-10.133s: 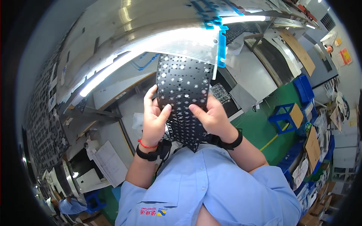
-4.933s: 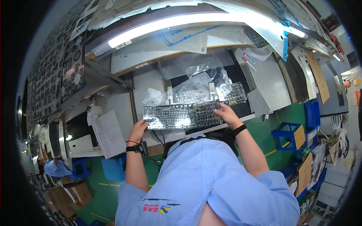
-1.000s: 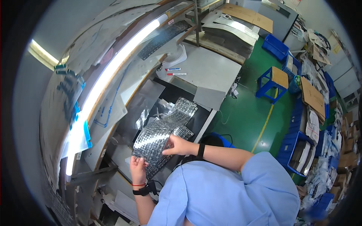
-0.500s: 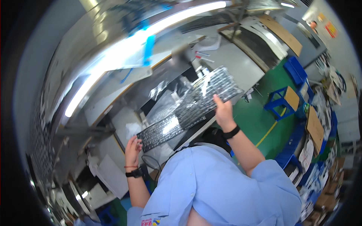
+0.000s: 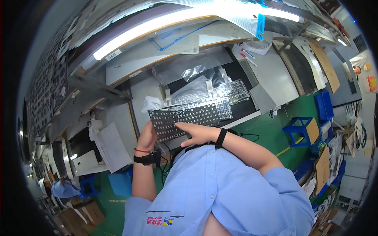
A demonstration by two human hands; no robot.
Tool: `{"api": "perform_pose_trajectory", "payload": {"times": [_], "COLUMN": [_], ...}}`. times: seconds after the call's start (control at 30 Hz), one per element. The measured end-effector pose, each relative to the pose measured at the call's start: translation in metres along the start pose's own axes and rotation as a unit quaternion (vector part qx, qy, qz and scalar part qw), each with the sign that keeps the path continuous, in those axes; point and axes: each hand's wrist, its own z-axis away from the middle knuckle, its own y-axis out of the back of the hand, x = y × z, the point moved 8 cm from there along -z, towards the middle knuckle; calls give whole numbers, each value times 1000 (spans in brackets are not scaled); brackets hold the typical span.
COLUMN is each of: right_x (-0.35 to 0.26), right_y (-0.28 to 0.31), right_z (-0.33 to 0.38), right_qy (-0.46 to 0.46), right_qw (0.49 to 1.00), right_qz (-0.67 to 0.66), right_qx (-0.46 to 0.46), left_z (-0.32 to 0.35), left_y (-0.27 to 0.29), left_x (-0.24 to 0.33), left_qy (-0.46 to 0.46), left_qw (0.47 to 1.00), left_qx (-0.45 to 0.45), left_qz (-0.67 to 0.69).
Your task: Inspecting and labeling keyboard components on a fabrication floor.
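We grip the perforated black sheet (image 5: 185,115) by its left end in our left hand (image 5: 147,136); our right hand (image 5: 200,134) extends its fingers over the near face, thumb spread, contact unclear.

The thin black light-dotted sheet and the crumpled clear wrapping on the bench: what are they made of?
Thin black light-dotted sheet: probably plastic with a low sheen; its dark face looks smooth and even, though coated metal isn't ruled out.
Crumpled clear wrapping: likely glossy plastic film; it's see-through, with bright creases.
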Motion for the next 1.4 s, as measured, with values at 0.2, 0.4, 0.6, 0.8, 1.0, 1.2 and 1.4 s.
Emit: {"api": "perform_pose_trajectory", "payload": {"times": [0.2,0.4,0.6,0.8,1.0,1.2,1.4], "right_x": [65,127,189,216,226,211,215], "right_y": [-10,52,74,75,83,76,70], "right_z": [6,57,135,147,149,156,147], "right_qy": [-105,-210,-419,-453,-301,-188,-235], "right_qw": [994,934,799,770,789,777,786], "right_qz": [-16,90,142,86,-3,-141,-127], "right_qx": [-35,275,407,441,536,584,558], "left_z": [7,-8,-65,-97,-89,-67,-83], "left_y": [53,102,124,148,146,129,138], "left_x": [-48,-75,-96,-118,-110,-71,-87], "left_qy": [80,23,9,29,51,-159,-35], "left_qw": [993,985,980,927,945,959,970], "left_qx": [76,146,161,267,245,225,162], "left_qz": [33,-91,-114,-263,-209,-73,-180]}}
